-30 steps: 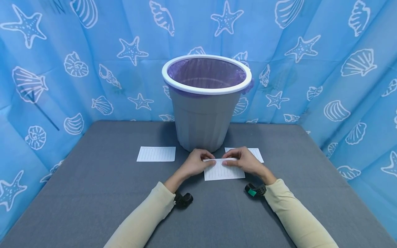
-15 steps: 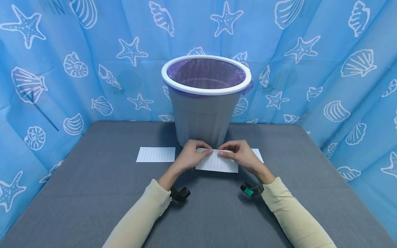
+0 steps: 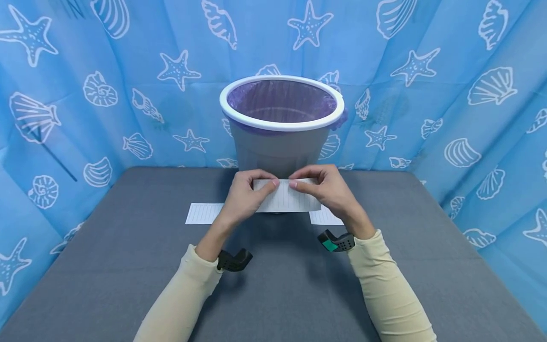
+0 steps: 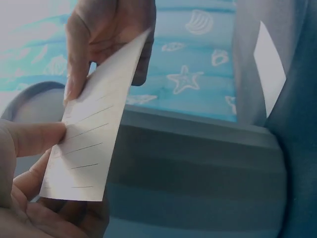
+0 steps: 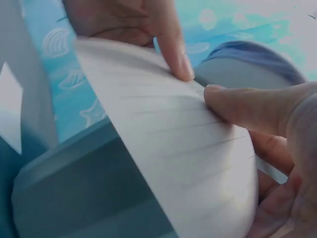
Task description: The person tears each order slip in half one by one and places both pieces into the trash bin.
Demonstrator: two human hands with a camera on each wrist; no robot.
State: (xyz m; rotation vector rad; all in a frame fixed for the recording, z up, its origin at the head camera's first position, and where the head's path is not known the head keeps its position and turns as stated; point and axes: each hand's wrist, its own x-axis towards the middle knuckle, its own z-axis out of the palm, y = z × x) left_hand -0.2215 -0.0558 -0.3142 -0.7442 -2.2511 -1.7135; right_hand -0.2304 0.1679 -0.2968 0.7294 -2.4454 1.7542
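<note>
Curtain (image 3: pixel 265 38) first: seeing blue cloth with white shells hanging from nine through twelve to three o'clock, reading the clock in the head view around the held card (image 3: pixel 285 199). Placing the grey table (image 3: pixel 282 294) next, spreading beneath and out to six o'clock. Then finding the grey bin (image 3: pixel 278 145) standing upright at twelve o'clock, showing a white rim and, inside, a purple liner (image 3: pixel 282 97). Tracing pale sleeves (image 3: pixel 177 299) extending from about half past seven and half past four.

Following them to the left hand (image 3: pixel 240 202) at nine o'clock and the right hand (image 3: pixel 335 194) at three, each pinching the same held card in a narrow grip, pressing thumbs on the near face and keeping fingers behind. Locating that card off the table, in front of the lower bin wall, bending slightly in the right wrist view. Judging card against bin opening as the deciding relation: finding the rim higher and farther off at twelve o'clock, with the card's long axis running nine to three, across that direction. Counting neither hand as nearer, with both gripping close to the middle of the upper edge.

Noting two cards lying on the table, each partly hidden: the left loose card (image 3: pixel 201 214) between eight and nine o'clock, the right loose card (image 3: pixel 325 217) near four. Ending on dark wrist devices (image 3: pixel 336 241), sitting below both hands
</note>
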